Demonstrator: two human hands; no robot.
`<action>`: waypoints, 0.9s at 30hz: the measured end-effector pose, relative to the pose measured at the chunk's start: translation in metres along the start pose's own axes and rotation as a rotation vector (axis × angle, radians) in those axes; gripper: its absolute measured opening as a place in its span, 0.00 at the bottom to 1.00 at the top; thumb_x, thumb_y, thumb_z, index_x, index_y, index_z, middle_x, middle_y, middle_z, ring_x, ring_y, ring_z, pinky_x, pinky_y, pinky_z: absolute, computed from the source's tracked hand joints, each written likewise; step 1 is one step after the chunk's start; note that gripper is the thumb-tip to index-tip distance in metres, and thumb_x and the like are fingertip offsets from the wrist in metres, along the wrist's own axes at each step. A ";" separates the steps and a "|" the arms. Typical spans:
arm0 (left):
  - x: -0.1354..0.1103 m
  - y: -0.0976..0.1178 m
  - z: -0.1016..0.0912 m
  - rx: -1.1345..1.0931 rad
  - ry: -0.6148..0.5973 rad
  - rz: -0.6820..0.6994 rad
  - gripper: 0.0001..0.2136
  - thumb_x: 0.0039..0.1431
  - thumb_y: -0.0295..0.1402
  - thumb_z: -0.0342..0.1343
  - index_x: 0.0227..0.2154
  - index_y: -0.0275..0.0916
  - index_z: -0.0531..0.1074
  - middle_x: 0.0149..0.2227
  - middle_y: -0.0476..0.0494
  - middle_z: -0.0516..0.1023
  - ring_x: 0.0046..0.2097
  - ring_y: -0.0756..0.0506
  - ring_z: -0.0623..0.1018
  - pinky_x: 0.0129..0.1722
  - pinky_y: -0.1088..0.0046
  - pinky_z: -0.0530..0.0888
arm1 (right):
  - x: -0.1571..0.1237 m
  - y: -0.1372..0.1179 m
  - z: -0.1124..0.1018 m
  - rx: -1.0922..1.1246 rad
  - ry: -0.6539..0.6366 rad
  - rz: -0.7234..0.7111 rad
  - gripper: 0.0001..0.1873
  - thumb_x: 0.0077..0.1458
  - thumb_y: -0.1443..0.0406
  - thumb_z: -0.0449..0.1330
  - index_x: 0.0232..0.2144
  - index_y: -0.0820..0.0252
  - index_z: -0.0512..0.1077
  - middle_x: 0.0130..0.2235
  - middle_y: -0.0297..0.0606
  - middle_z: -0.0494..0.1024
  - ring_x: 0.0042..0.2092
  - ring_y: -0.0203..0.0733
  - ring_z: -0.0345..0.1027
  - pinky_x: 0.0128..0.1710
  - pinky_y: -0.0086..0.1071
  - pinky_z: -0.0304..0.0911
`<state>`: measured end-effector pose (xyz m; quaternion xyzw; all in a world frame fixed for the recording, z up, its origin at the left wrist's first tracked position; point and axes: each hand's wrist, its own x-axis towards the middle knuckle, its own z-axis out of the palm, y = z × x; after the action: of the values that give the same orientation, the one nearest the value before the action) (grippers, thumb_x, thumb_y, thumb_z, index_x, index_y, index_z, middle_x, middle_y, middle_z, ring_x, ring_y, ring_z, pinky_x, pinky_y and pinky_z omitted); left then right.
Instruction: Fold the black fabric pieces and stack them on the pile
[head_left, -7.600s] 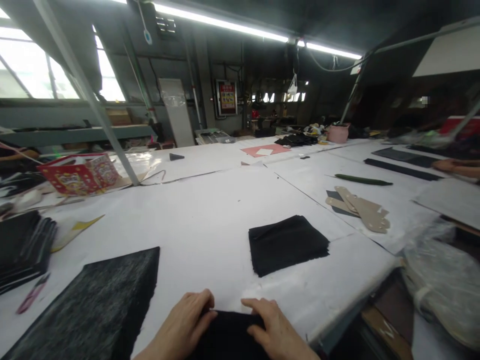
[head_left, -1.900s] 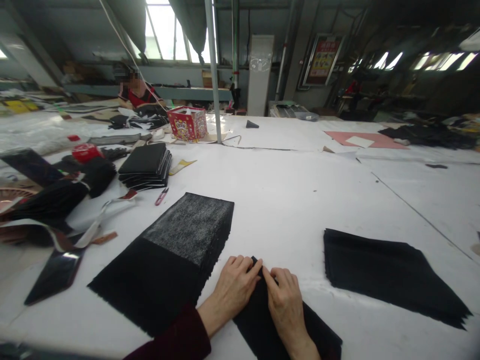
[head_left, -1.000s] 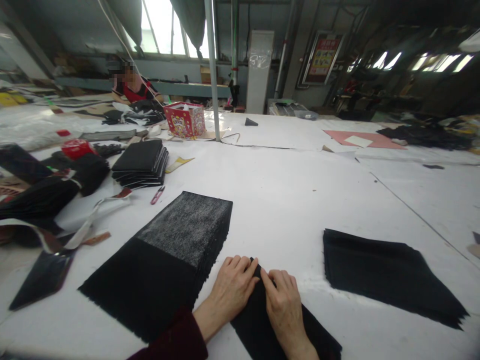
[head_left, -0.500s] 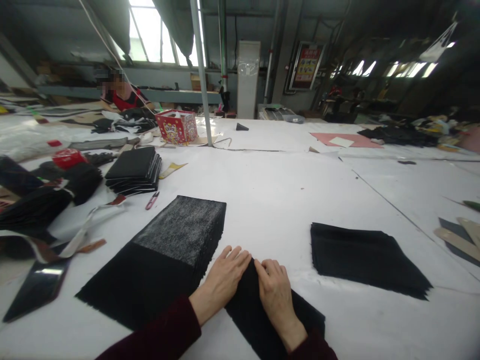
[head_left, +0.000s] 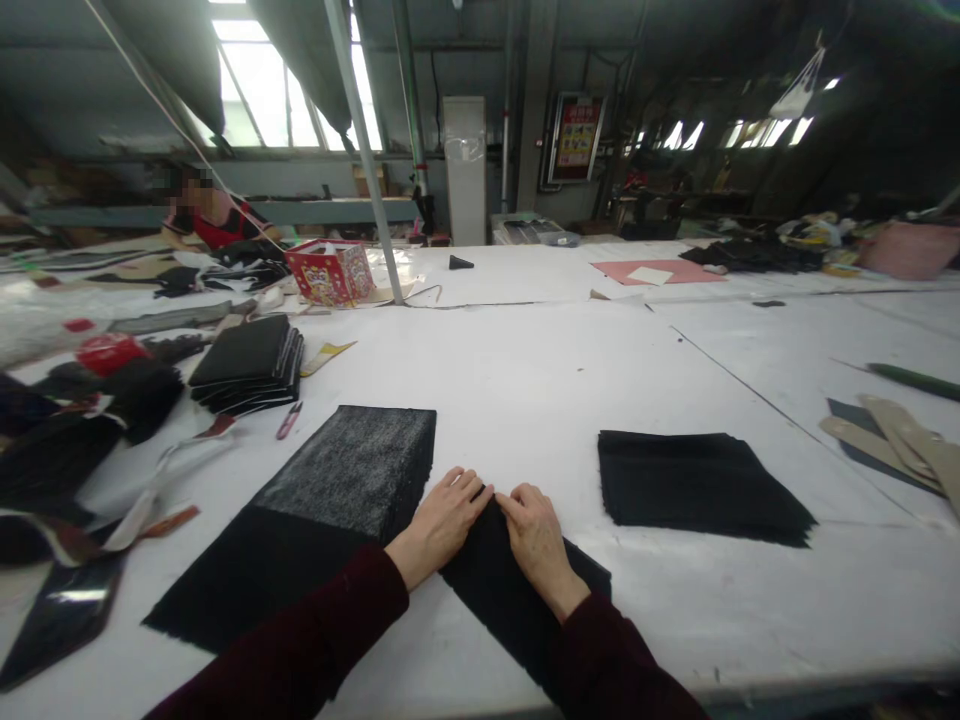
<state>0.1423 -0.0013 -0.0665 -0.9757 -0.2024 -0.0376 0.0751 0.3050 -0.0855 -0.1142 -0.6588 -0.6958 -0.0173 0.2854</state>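
A black fabric piece (head_left: 487, 590) lies on the white table in front of me. At its far edge, my left hand (head_left: 442, 520) has its fingers bent over the cloth, the thumb hidden. My right hand (head_left: 536, 540) pinches the same edge, its fingertips almost meeting those of the left. Just left of my hands is a stack of black fabric (head_left: 262, 560) with a speckled grey panel (head_left: 352, 465) on its far half. Another pile of black fabric pieces (head_left: 690, 485) rests to the right, apart from my hands.
Pink-handled thread snips (head_left: 289, 421) lie by a folded dark stack (head_left: 244, 360) at left. Farther back are a red patterned box (head_left: 330, 272), a pole (head_left: 367, 150) and a person (head_left: 217, 220). Beige strips (head_left: 892, 440) lie at right; black bundles (head_left: 60, 450) crowd the left.
My view has turned slightly right, so the surroundings shift left. Both hands stay at the fabric's far edge, and their fingertips have come a little closer together.
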 end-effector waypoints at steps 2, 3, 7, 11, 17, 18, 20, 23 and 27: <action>0.000 0.002 0.002 -0.009 0.000 -0.002 0.21 0.59 0.23 0.49 0.56 0.36 0.63 0.49 0.38 0.71 0.54 0.41 0.67 0.56 0.62 0.61 | -0.002 0.002 -0.001 -0.011 0.005 -0.013 0.13 0.62 0.74 0.54 0.43 0.56 0.73 0.35 0.36 0.67 0.39 0.41 0.60 0.39 0.32 0.54; 0.000 0.003 0.003 -0.017 -0.003 -0.001 0.21 0.60 0.23 0.48 0.57 0.36 0.63 0.49 0.39 0.71 0.54 0.42 0.68 0.56 0.62 0.61 | -0.003 0.003 -0.001 -0.015 0.003 -0.017 0.13 0.62 0.74 0.54 0.43 0.56 0.73 0.35 0.36 0.67 0.39 0.41 0.60 0.39 0.32 0.54; 0.000 0.002 0.005 -0.041 -0.022 -0.005 0.24 0.59 0.22 0.49 0.59 0.36 0.60 0.48 0.40 0.72 0.53 0.43 0.69 0.57 0.63 0.61 | -0.005 0.004 -0.004 -0.014 0.003 -0.015 0.13 0.62 0.74 0.53 0.43 0.57 0.73 0.35 0.36 0.67 0.38 0.41 0.59 0.39 0.33 0.54; 0.000 -0.002 0.003 -0.015 -0.018 0.017 0.25 0.58 0.22 0.49 0.59 0.39 0.60 0.50 0.41 0.72 0.58 0.43 0.66 0.63 0.61 0.55 | -0.004 0.005 -0.004 -0.009 0.003 -0.012 0.13 0.62 0.74 0.53 0.43 0.57 0.73 0.35 0.37 0.67 0.39 0.42 0.59 0.39 0.33 0.53; 0.004 -0.005 -0.001 0.010 -0.053 0.090 0.23 0.59 0.24 0.49 0.59 0.37 0.62 0.51 0.40 0.71 0.57 0.43 0.66 0.64 0.61 0.54 | -0.005 0.007 -0.005 0.007 -0.004 -0.006 0.14 0.62 0.75 0.51 0.42 0.57 0.73 0.35 0.37 0.66 0.39 0.42 0.58 0.40 0.34 0.53; 0.005 -0.004 0.000 0.014 -0.061 0.084 0.23 0.59 0.24 0.49 0.59 0.36 0.62 0.50 0.40 0.72 0.56 0.43 0.67 0.64 0.62 0.54 | -0.006 0.008 -0.006 0.014 -0.005 -0.006 0.14 0.62 0.75 0.51 0.42 0.57 0.73 0.35 0.36 0.66 0.39 0.42 0.58 0.39 0.34 0.53; 0.005 0.002 0.003 0.024 -0.062 0.056 0.24 0.59 0.23 0.48 0.59 0.33 0.60 0.49 0.39 0.72 0.55 0.43 0.68 0.64 0.62 0.53 | -0.009 0.010 -0.009 0.029 -0.011 -0.009 0.15 0.62 0.76 0.51 0.43 0.57 0.73 0.35 0.36 0.66 0.38 0.42 0.58 0.39 0.34 0.53; 0.003 0.010 0.009 0.022 -0.040 0.009 0.26 0.58 0.22 0.47 0.61 0.35 0.58 0.51 0.39 0.71 0.56 0.43 0.67 0.65 0.60 0.52 | -0.013 0.013 -0.012 0.046 -0.022 -0.016 0.14 0.62 0.75 0.52 0.44 0.58 0.72 0.35 0.36 0.66 0.38 0.42 0.57 0.40 0.34 0.54; 0.000 0.017 0.013 0.015 -0.018 -0.038 0.27 0.57 0.21 0.47 0.61 0.39 0.58 0.54 0.40 0.69 0.58 0.42 0.66 0.65 0.59 0.53 | -0.018 0.018 -0.013 0.049 -0.036 -0.016 0.13 0.62 0.75 0.52 0.43 0.58 0.73 0.36 0.36 0.65 0.38 0.42 0.57 0.40 0.34 0.54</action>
<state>0.1499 -0.0141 -0.0819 -0.9714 -0.2217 -0.0285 0.0799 0.3262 -0.1052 -0.1171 -0.6462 -0.7063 0.0093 0.2889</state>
